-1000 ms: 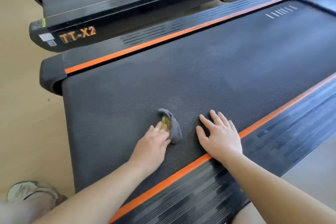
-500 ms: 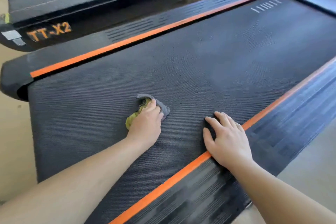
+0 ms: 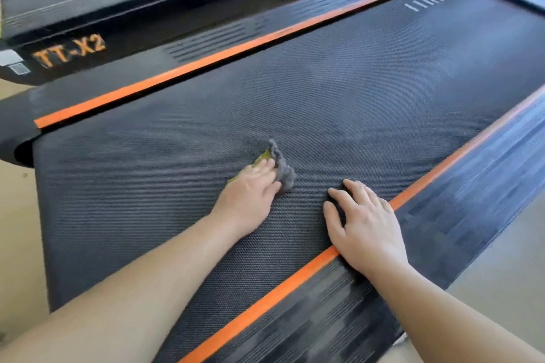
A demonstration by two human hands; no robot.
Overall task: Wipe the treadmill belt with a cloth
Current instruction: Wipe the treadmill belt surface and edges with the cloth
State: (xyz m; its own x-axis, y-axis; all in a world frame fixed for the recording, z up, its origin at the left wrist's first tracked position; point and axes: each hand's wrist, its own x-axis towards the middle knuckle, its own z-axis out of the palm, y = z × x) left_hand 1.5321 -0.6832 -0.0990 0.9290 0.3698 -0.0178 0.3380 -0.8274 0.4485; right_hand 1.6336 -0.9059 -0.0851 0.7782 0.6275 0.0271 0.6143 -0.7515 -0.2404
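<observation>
The dark textured treadmill belt (image 3: 354, 103) fills most of the head view. A crumpled grey cloth with a yellow-green side (image 3: 284, 174) lies on the belt near its middle. My left hand (image 3: 250, 194) presses down on the cloth with its fingers laid over it, and the grey part bunches out beyond the fingertips. My right hand (image 3: 365, 224) rests flat on the belt just to the right, fingers spread, its heel on the near orange stripe (image 3: 265, 306). It holds nothing.
A ribbed black side rail (image 3: 448, 233) runs along the near edge, and another one with an orange stripe (image 3: 182, 68) runs along the far edge. A second treadmill marked TT-X2 (image 3: 70, 51) stands close behind. Beige floor (image 3: 17, 230) shows at left and at lower right.
My left hand slid the cloth leftward and away over the belt, then back toward my right hand. The right hand stayed planted by the orange stripe.
</observation>
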